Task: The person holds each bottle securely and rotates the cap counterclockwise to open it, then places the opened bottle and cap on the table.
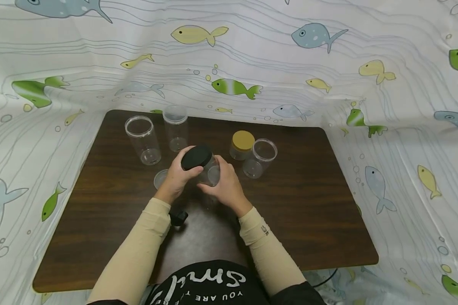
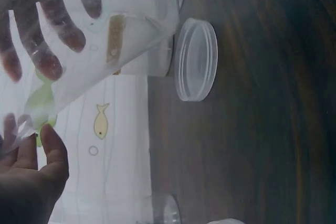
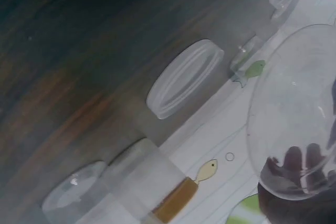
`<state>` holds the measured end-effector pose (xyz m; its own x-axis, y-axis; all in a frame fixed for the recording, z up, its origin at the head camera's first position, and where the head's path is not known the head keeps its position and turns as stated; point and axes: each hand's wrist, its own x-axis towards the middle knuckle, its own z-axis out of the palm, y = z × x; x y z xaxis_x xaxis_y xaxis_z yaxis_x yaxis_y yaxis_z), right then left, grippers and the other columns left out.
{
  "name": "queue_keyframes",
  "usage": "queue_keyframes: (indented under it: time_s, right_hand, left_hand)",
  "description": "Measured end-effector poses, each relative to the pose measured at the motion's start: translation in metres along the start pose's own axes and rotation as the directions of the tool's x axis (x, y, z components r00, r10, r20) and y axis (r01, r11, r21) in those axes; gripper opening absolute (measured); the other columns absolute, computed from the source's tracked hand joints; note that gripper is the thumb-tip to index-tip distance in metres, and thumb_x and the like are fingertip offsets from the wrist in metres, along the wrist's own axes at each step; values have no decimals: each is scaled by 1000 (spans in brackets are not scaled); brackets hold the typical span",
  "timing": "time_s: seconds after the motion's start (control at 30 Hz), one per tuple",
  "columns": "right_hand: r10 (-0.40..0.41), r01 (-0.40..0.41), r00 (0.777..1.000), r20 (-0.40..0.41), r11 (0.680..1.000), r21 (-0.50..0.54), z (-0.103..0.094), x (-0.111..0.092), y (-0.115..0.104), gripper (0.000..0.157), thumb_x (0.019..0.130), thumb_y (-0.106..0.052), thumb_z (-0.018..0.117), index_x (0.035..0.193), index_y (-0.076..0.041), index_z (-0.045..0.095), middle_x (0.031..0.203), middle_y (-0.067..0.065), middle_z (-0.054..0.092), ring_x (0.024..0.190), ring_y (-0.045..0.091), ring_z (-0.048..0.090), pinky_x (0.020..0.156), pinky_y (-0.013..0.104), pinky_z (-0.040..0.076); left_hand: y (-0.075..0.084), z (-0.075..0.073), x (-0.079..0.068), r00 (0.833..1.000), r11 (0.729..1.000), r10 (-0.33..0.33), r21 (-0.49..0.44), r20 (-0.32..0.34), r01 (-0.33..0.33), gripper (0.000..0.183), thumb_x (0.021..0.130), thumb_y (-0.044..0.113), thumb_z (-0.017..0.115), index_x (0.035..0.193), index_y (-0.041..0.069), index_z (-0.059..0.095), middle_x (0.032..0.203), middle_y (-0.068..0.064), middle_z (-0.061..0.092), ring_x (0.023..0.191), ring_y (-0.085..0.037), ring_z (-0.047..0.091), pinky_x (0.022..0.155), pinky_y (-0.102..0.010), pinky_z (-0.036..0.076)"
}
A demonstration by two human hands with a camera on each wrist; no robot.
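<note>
A clear plastic jar with a black lid is held tilted above the middle of the table. My left hand grips it at the lid end, the thumb lying along the lid's lower edge. At the other end my right hand holds the jar body, fingers wrapped around its side. Through the clear wall of the jar in the left wrist view, spread fingers show. The round base of the jar faces the right wrist view, with fingers visible through it. Below, a clear lid lies beside my left hand.
Two tall clear jars, one open-topped and one behind it, stand at the back left of the brown table. Right of centre stand a short jar with a yellow lid and an open clear jar. Fish-patterned cloth hangs around.
</note>
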<state>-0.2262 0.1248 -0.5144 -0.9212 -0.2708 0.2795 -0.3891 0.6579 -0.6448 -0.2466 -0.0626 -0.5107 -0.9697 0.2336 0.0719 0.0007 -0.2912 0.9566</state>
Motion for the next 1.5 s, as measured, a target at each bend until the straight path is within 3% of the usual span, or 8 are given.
queue_keyframes:
  time_s: [0.43,0.57,0.77,0.9,1.03,1.13,1.33,1.5]
  right_hand:
    - [2,-29,986,169,987,158,-2,4,10,92,80,-34,88,148,-7,32,133,18,55,118,31,57,99,46,49]
    - [37,-47,996,85,993,109,6,3,10,90,78,-30,89,145,-7,33,128,16,58,115,28,60,95,44,52]
    - [-6,-14,992,-129,988,-152,23,2,6,92,74,-39,91,141,-1,40,126,14,59,109,26,62,86,48,53]
    - [-32,-1,987,-159,979,-203,26,-1,5,99,71,-44,93,141,2,40,129,16,58,109,28,62,86,50,53]
    - [-38,34,998,-44,996,-86,20,2,10,103,74,-42,92,147,0,33,135,18,54,119,30,58,96,49,50]
    - [-41,25,992,119,991,132,9,6,19,102,78,-33,90,153,-3,28,142,19,48,129,36,51,105,51,44]
    - [6,-146,895,446,949,280,-14,9,38,104,83,-30,86,161,-14,19,162,9,29,145,27,36,114,50,35]
    - [-2,-165,874,486,939,301,-10,5,44,103,83,-41,84,160,-15,21,160,8,29,138,23,41,110,49,40]
  left_hand:
    - [-10,-4,3,1000,997,3,-77,27,-1,71,86,3,75,148,4,40,137,-8,50,117,-18,55,94,-23,48]
    - [-10,1,5,1000,999,3,-34,-5,-3,72,86,1,72,150,4,39,140,-12,49,120,-20,54,96,-24,48]
    - [-12,9,8,992,999,-19,38,-124,24,73,85,3,75,149,4,40,139,-13,48,119,-23,51,97,-28,46]
    - [-13,9,9,988,996,-25,78,-150,37,73,84,5,77,148,5,41,140,-14,48,120,-24,51,98,-29,45]
    - [-13,4,8,990,998,-12,58,-139,20,72,85,2,73,149,2,40,143,-14,46,122,-23,50,97,-26,46]
    - [-12,-2,6,996,1000,4,-4,-87,-4,72,86,3,73,150,1,38,142,-12,46,122,-21,50,95,-24,47]
    - [-13,-9,2,996,993,40,-116,78,-30,92,80,33,89,150,1,38,137,-6,48,116,-20,52,95,-24,46]
    - [-18,-11,0,996,997,-1,-83,86,8,84,85,27,84,150,2,38,137,-7,48,116,-19,52,95,-24,46]
